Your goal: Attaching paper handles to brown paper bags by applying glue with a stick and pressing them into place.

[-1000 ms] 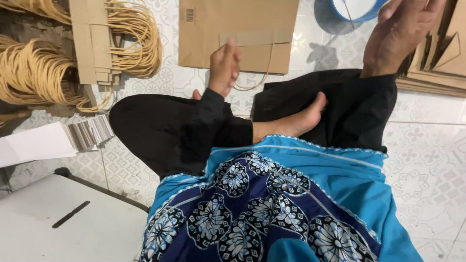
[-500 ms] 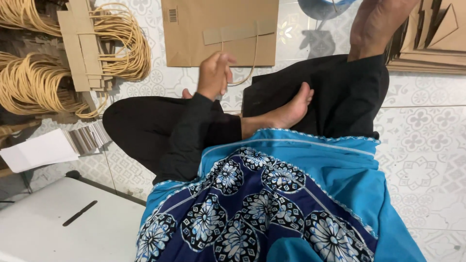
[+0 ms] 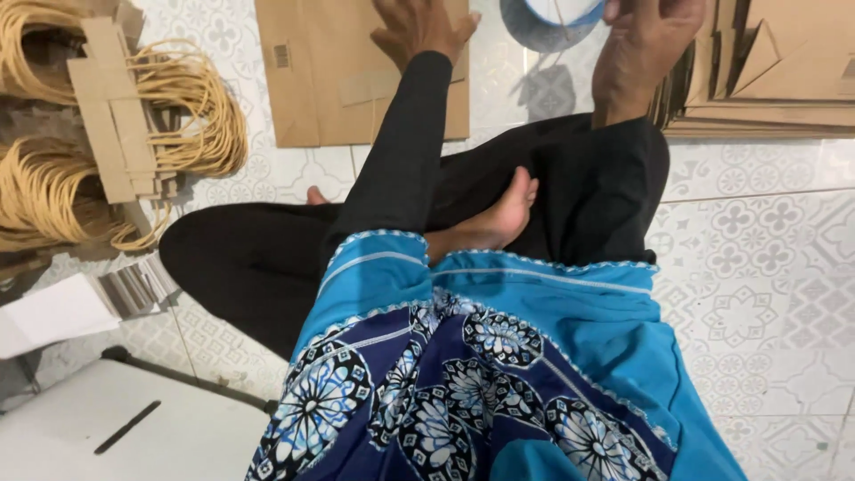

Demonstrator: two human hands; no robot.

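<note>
I sit cross-legged on a patterned tile floor. A flat brown paper bag (image 3: 307, 80) lies in front of my knees, with a paper strip and a thin cord handle on it. My left hand (image 3: 419, 31) rests flat on the bag's upper part, fingers apart. My right hand (image 3: 646, 49) reaches to the rim of a round blue and white container (image 3: 548, 16) at the top edge. Its fingertips are cut off by the frame, so I cannot see whether it holds anything.
Bundles of tan cord handles (image 3: 191, 116) and cardboard strips (image 3: 111, 111) lie at the left. A stack of flat brown bags (image 3: 775, 85) sits at the right. White paper pieces (image 3: 53, 312) and a white board (image 3: 134, 428) are at the lower left.
My left hand slid forward from the bag's near edge onto its upper part. My right hand came down from the air to the blue container.
</note>
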